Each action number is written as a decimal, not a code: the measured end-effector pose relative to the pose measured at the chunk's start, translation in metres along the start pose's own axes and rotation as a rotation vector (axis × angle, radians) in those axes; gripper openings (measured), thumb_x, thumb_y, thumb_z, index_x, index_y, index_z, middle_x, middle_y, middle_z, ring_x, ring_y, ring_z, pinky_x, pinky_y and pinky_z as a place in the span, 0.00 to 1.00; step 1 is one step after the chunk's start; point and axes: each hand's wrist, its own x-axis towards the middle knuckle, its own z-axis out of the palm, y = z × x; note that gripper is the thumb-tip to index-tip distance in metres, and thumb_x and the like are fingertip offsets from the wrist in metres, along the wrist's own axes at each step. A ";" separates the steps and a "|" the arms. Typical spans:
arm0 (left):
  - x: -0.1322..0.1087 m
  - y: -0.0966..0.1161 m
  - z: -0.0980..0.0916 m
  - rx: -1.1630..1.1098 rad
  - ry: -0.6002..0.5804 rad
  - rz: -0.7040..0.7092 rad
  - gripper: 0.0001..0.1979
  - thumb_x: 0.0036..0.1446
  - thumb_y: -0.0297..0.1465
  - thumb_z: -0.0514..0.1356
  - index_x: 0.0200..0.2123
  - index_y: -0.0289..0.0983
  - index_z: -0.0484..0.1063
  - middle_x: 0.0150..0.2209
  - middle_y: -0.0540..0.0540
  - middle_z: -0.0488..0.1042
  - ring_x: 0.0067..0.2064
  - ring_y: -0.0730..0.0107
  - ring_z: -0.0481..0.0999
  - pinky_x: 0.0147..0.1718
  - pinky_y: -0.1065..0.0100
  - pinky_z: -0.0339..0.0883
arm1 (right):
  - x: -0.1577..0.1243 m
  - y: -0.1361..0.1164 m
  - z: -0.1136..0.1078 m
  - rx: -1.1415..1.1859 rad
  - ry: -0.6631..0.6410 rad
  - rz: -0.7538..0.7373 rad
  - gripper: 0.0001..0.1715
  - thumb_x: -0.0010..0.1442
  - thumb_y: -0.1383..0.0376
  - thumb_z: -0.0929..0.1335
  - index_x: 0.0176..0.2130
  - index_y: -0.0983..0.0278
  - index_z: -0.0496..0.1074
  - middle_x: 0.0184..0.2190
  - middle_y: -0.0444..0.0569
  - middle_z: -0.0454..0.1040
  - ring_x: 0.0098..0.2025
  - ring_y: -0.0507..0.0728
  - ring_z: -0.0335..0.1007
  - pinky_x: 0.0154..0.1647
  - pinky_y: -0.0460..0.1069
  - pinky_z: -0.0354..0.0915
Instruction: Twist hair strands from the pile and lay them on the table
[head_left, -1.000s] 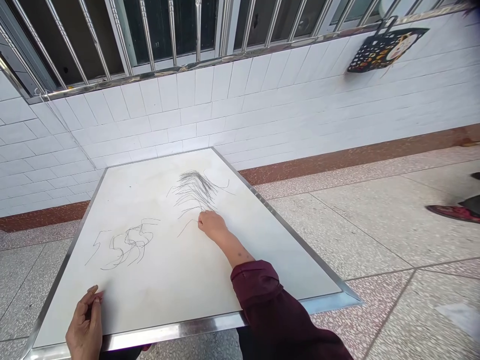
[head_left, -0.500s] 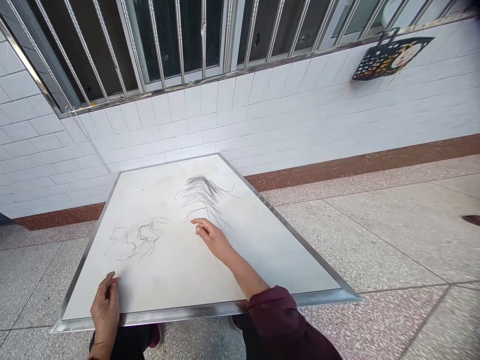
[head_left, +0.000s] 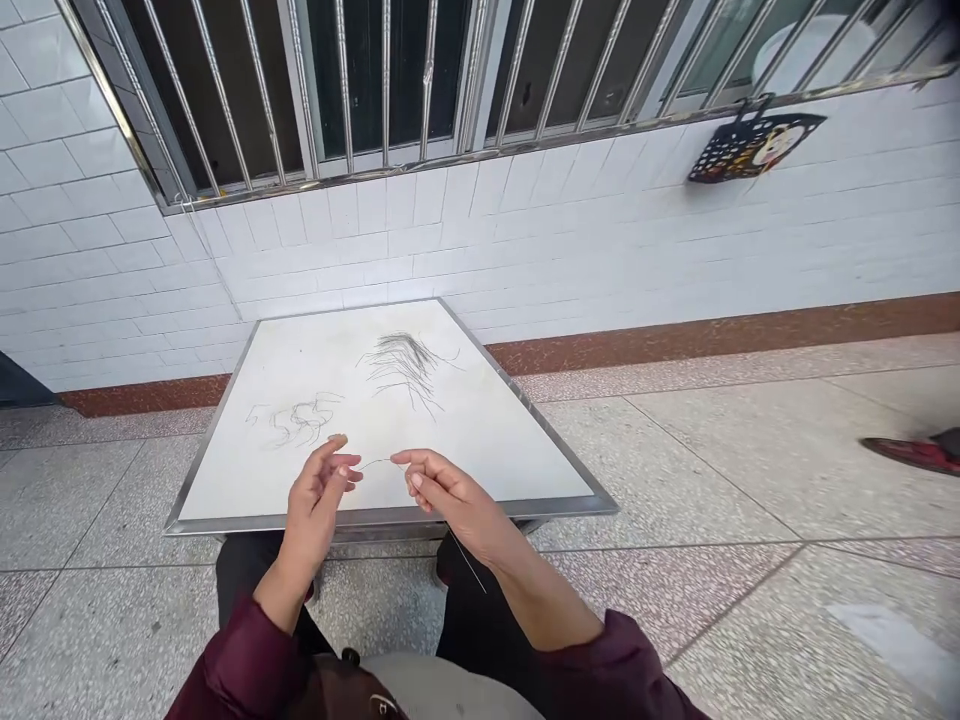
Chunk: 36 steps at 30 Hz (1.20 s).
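Observation:
My right hand (head_left: 442,490) pinches a thin, wire-like strand (head_left: 469,565) between thumb and fingers, over the near part of the white tabletop (head_left: 480,450). One end of the strand reaches left toward my left hand (head_left: 319,490), and the other trails down past my right wrist. The fingers of my left hand are apart and curved, close to the strand's left end; whether they touch it I cannot tell. Farther back on the tabletop lies a dense bundle of thin dark strands (head_left: 405,360). A looser group of curly strands (head_left: 300,418) lies at the left.
The table has a metal rim (head_left: 547,430) and stands against a white tiled wall (head_left: 525,250). Above is a barred window (head_left: 386,90), with a patterned bag (head_left: 750,145) hanging at its right. A person's red shoe (head_left: 911,453) is at the right edge.
My right hand has drawn back toward me with a strand. My left hand has moved right and up from the table's near left corner to beside it. The red shoe shows more.

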 end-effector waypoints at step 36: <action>-0.065 0.023 -0.017 -0.342 -0.169 -0.353 0.29 0.56 0.43 0.64 0.57 0.35 0.66 0.37 0.41 0.82 0.29 0.66 0.81 0.32 0.68 0.72 | -0.050 -0.024 0.044 -0.165 0.046 0.147 0.17 0.60 0.54 0.65 0.43 0.62 0.74 0.27 0.41 0.66 0.19 0.46 0.53 0.20 0.44 0.52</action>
